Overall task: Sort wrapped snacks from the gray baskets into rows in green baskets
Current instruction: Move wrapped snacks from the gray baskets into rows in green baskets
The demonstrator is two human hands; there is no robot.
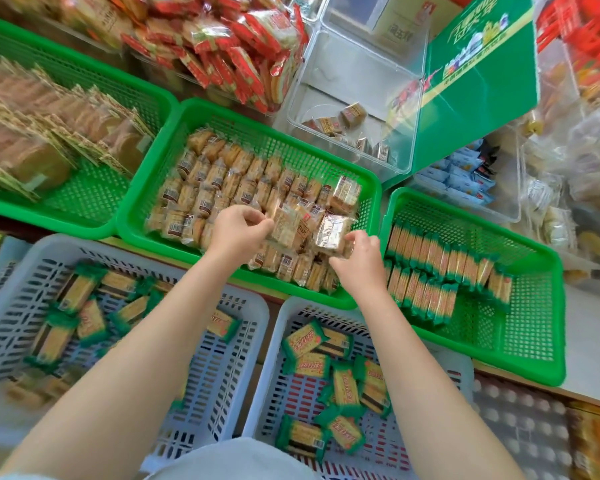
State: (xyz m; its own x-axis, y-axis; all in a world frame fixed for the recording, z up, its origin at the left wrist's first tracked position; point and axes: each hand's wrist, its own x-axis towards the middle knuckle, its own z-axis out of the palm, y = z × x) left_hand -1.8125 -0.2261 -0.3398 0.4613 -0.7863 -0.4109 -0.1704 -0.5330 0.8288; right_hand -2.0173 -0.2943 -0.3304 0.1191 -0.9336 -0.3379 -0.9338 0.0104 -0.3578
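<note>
Both of my hands reach into the middle green basket point(146, 188), which holds rows of clear-wrapped golden snacks point(219, 174). My left hand point(238, 232) pinches one clear-wrapped snack point(284, 225) at its edge. My right hand point(355, 259) grips another clear-wrapped snack point(331, 232) at the basket's right front. Two gray baskets sit near me: the left gray basket point(236, 358) and the right gray basket point(274, 341), both with loose green-wrapped snacks point(305, 342). The right green basket point(534, 341) has green-wrapped snacks point(426, 271) standing in two rows.
A green basket point(90, 202) at far left holds rows of round pale cakes. Behind are a heap of red-wrapped snacks point(229, 46), a clear bin point(354, 98) with a few small packets, a green carton point(478, 81) and blue packets point(465, 178).
</note>
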